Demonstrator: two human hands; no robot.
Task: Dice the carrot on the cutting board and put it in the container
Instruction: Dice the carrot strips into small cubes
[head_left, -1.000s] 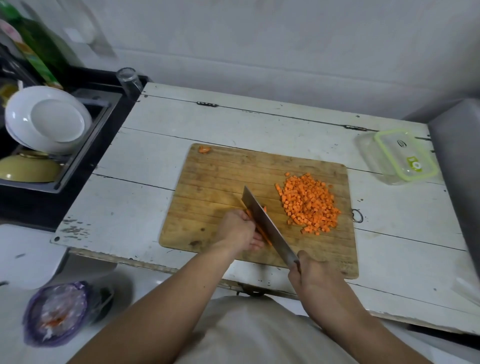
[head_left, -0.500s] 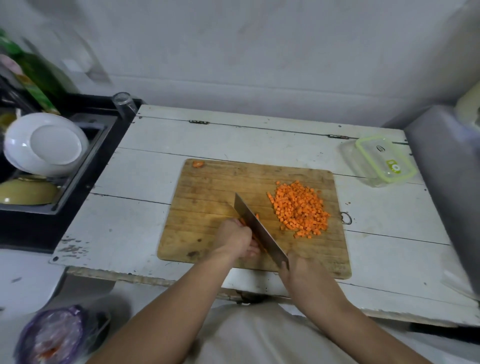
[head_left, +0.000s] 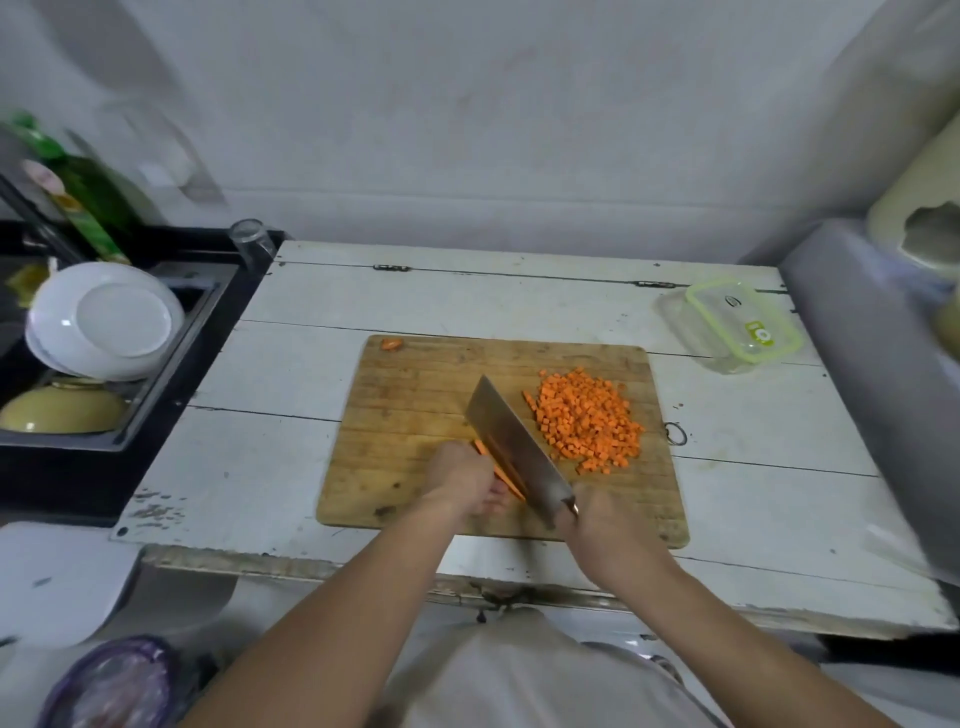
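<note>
Knife (head_left: 514, 449) sits further along the carrot strips (head_left: 501, 470) than a second ago, dicing goes on | left hand (head_left: 465, 480) pins strips on cutting board (head_left: 405, 415) | right hand (head_left: 597, 519) grasps handle | diced pile (head_left: 587, 418) beside blade | container (head_left: 737, 327) well apart, lidded.

diced carrot (head_left: 587, 421): orange, on cutting board's right half | cutting board (head_left: 415, 384): tan, scored wood grain | table (head_left: 291, 467): chipped white planks | container (head_left: 727, 332): clear, lime-green lid rim, table's far right corner | cleaver (head_left: 514, 452): grey steel | plate (head_left: 109, 322): white
</note>
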